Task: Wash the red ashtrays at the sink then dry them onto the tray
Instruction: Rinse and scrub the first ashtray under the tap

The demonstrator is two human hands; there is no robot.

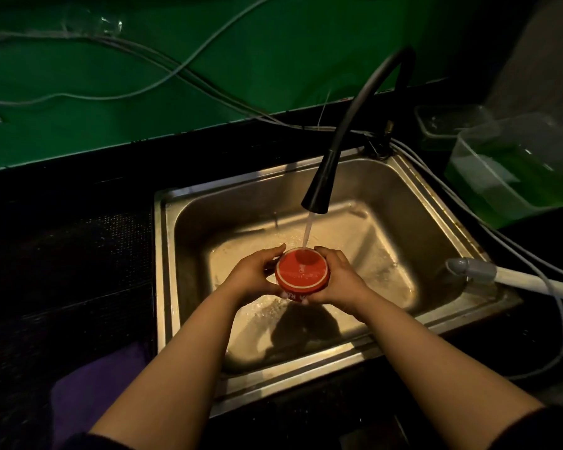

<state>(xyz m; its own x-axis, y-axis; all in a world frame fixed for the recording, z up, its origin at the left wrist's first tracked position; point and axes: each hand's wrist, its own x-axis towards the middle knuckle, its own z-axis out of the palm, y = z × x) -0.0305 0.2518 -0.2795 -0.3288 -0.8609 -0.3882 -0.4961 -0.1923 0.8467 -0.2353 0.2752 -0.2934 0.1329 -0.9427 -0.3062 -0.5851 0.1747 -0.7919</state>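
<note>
Now both hands, left hand (252, 274) at nine o'clock and right hand (337, 278) at three, grasp the red ashtray (302, 274) with curled fingers over the sink (403, 196); faucet (319, 186) water strikes its top.

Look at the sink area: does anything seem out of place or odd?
Loose grey cables trail across the green wall and run down past the faucet base along the wet sink rim. Wiring draped this close to running water looks odd. The red ashtray, held by the left hand and right hand, looks intact.
</note>
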